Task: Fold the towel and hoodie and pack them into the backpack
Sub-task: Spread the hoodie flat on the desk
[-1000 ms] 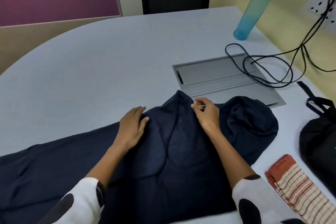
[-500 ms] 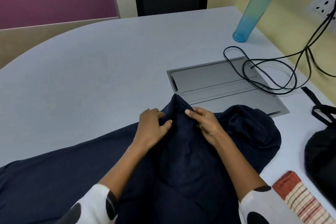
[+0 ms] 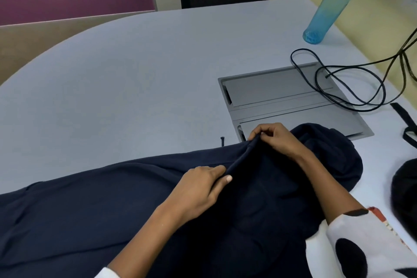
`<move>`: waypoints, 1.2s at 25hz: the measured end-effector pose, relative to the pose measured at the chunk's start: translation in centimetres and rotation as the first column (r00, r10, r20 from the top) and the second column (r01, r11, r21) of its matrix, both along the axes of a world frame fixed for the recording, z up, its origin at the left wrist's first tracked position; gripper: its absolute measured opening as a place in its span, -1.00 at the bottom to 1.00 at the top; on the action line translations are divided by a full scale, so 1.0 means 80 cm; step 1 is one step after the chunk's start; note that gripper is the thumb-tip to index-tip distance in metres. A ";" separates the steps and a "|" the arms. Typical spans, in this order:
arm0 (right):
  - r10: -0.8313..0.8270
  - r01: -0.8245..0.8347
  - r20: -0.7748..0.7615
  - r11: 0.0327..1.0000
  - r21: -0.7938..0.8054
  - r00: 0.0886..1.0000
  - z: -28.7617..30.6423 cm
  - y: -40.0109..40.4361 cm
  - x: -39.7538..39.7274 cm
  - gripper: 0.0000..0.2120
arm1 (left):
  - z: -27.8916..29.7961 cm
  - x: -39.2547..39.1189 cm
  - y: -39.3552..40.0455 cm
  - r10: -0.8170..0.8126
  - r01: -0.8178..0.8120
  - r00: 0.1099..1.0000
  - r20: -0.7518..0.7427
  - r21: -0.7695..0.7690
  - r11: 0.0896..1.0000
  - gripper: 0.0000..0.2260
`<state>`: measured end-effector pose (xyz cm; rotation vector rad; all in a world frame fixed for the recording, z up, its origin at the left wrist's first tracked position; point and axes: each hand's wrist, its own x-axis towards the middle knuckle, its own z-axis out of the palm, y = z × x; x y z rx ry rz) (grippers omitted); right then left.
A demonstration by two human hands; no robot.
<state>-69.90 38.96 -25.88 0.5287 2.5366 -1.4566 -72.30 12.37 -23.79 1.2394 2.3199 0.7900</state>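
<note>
Table (image 3: 126, 70): a wide pale grey top under both your hands.
Hoodie (image 3: 94, 216): dark navy, spread across the near edge of the table, reaching far out past your left hand and bunching into a hood beyond your right wrist.
Backpack (image 3: 406, 189): black, at the frame's edge to the right of your right arm; you cannot tell what is inside.
Cable box (image 3: 279, 90): a grey recessed tray just beyond your right hand, with black cables (image 3: 352, 88) looped over its far side.
Bottle (image 3: 327, 7): blue, well beyond your right hand.
Towel (image 3: 381, 219): only a striped sliver shows behind your right sleeve.
Left hand (image 3: 200, 189): pinches a ridge of hoodie fabric.
Right hand (image 3: 274, 137): fingertips grasp the same ridge further out.
Change: half a second ago your hands were close together; now they sit apart along the fold.
</note>
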 end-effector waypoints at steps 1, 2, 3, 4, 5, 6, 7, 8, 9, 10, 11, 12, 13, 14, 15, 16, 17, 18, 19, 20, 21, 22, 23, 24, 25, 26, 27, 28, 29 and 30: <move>0.065 -0.065 0.002 0.996 0.057 0.998 0.006 -0.004 -0.001 -0.61 | 0.001 -0.002 0.001 0.012 -0.012 0.999 0.031 0.005 1.000 -0.66; 0.165 -0.165 0.007 0.983 0.075 0.986 0.012 -0.009 0.000 -0.58 | 0.003 -0.004 0.002 0.019 -0.020 0.998 0.062 0.017 1.000 -0.66; 0.272 -0.273 0.031 0.959 0.078 0.962 0.018 -0.014 0.001 -0.50 | 0.004 -0.006 0.002 0.020 -0.023 0.995 0.094 0.033 0.999 -0.66; 0.365 -0.371 0.075 0.924 0.088 0.928 0.023 -0.021 0.003 -0.43 | 0.005 -0.010 0.002 0.022 -0.028 0.991 0.130 0.045 0.999 -0.66; 0.426 -0.438 0.108 0.891 0.124 0.898 0.024 -0.026 0.005 -0.44 | 0.005 -0.014 0.000 0.024 -0.035 0.986 0.167 0.059 0.998 -0.66; 0.455 -0.469 0.115 0.869 0.158 0.883 0.025 -0.030 0.006 -0.56 | 0.005 -0.019 -0.002 0.026 -0.042 0.977 0.209 0.071 0.997 -0.66; 0.438 -0.452 0.116 0.872 0.186 0.892 0.024 -0.031 0.007 -0.71 | 0.005 -0.024 -0.005 0.026 -0.047 0.967 0.255 0.077 0.996 -0.67; 0.394 -0.406 0.099 0.893 0.194 0.914 0.026 -0.032 0.010 -0.83 | 0.005 -0.029 -0.008 0.027 -0.052 0.955 0.296 0.077 0.996 -0.66; 0.330 -0.337 0.073 0.925 0.175 0.941 0.024 -0.028 0.013 -0.89 | 0.004 -0.034 -0.011 0.033 -0.059 0.945 0.326 0.071 0.996 -0.66; 0.256 -0.262 0.060 0.954 0.146 0.965 0.025 -0.025 0.016 -0.87 | 0.002 -0.040 -0.014 0.049 -0.073 0.936 0.348 0.055 0.996 -0.66; 0.179 -0.185 0.059 0.976 0.118 0.982 0.024 -0.023 0.018 -0.82 | 0.000 -0.046 -0.016 0.076 -0.094 0.928 0.364 0.031 0.995 -0.68; 0.122 -0.130 0.068 0.983 0.132 0.990 0.019 -0.023 0.021 -0.78 | -0.004 -0.052 -0.019 0.110 -0.118 0.920 0.377 0.000 0.993 -0.70; 0.085 -0.097 0.068 0.977 0.191 0.994 0.012 -0.025 0.024 -0.75 | -0.009 -0.058 -0.022 0.147 -0.144 0.909 0.389 -0.036 0.989 -0.74; 0.064 -0.079 0.063 0.957 0.279 0.996 0.004 -0.028 0.027 -0.74 | -0.014 -0.063 -0.025 0.184 -0.167 0.899 0.397 -0.076 0.983 -0.78; 0.037 -0.052 0.048 0.936 0.349 0.998 -0.007 -0.030 0.031 -0.73 | -0.020 -0.066 -0.029 0.214 -0.184 0.894 0.393 -0.114 0.976 -0.81; -0.005 -0.007 0.029 0.916 0.402 1.000 -0.015 -0.031 0.035 -0.72 | -0.025 -0.067 -0.032 0.241 -0.202 0.896 0.373 -0.141 0.969 -0.83; -0.066 0.058 0.005 0.904 0.423 0.998 -0.021 -0.030 0.038 -0.72 | -0.029 -0.066 -0.033 0.269 -0.232 0.899 0.344 -0.146 0.962 -0.83; -0.138 0.137 -0.028 0.893 0.428 0.990 -0.022 -0.031 0.041 -0.73 | -0.033 -0.065 -0.032 0.304 -0.278 0.901 0.309 -0.126 0.952 -0.81; -0.210 0.220 -0.071 0.883 0.415 0.975 -0.028 -0.028 0.043 -0.73 | -0.034 -0.064 -0.029 0.351 -0.340 0.894 0.279 -0.087 0.936 -0.78; -0.271 0.292 -0.110 0.865 0.409 0.956 -0.029 -0.028 0.044 -0.73 | -0.034 -0.064 -0.025 0.395 -0.399 0.883 0.252 -0.037 0.916 -0.74; -0.325 0.355 -0.145 0.847 0.395 0.935 -0.032 -0.029 0.044 -0.73 | -0.032 -0.066 -0.022 0.424 -0.434 0.879 0.220 0.001 0.901 -0.70; -0.362 0.401 -0.174 0.832 0.383 0.916 -0.035 -0.031 0.043 -0.73 | -0.031 -0.070 -0.019 0.431 -0.439 0.886 0.171 0.011 0.899 -0.65; -0.388 0.432 -0.190 0.823 0.368 0.902 -0.037 -0.034 0.043 -0.73 | -0.031 -0.073 -0.018 0.414 -0.415 0.904 0.108 -0.016 0.910 -0.62; -0.405 0.445 -0.184 0.824 0.350 0.896 -0.039 -0.037 0.043 -0.73 | -0.033 -0.075 -0.020 0.374 -0.369 0.926 0.056 -0.073 0.926 -0.60; -0.411 0.441 -0.159 0.834 0.332 0.898 -0.040 -0.039 0.044 -0.73 | -0.038 -0.077 -0.025 0.336 -0.330 0.942 0.025 -0.137 0.934 -0.59; -0.415 0.432 -0.122 0.847 0.310 0.902 -0.040 -0.039 0.044 -0.74 | -0.043 -0.078 -0.032 0.320 -0.313 0.947 0.007 -0.184 0.932 -0.61; -0.425 0.433 -0.093 0.856 0.283 0.900 -0.040 -0.038 0.044 -0.76 | -0.048 -0.080 -0.040 0.324 -0.324 0.946 -0.034 -0.207 0.923 -0.63; -0.433 0.442 -0.092 0.859 0.260 0.896 -0.038 -0.038 0.043 -0.79 | -0.054 -0.081 -0.046 0.335 -0.360 0.929 -0.157 -0.175 0.916 -0.67; -0.428 0.446 -0.124 0.864 0.234 0.895 -0.034 -0.038 0.043 -0.82 | -0.055 -0.079 -0.047 0.339 -0.394 0.880 -0.334 -0.115 0.912 -0.70; -0.392 0.422 -0.165 0.878 0.226 0.905 -0.029 -0.039 0.044 -0.84 | -0.053 -0.073 -0.046 0.358 -0.415 0.813 -0.459 -0.026 0.909 -0.72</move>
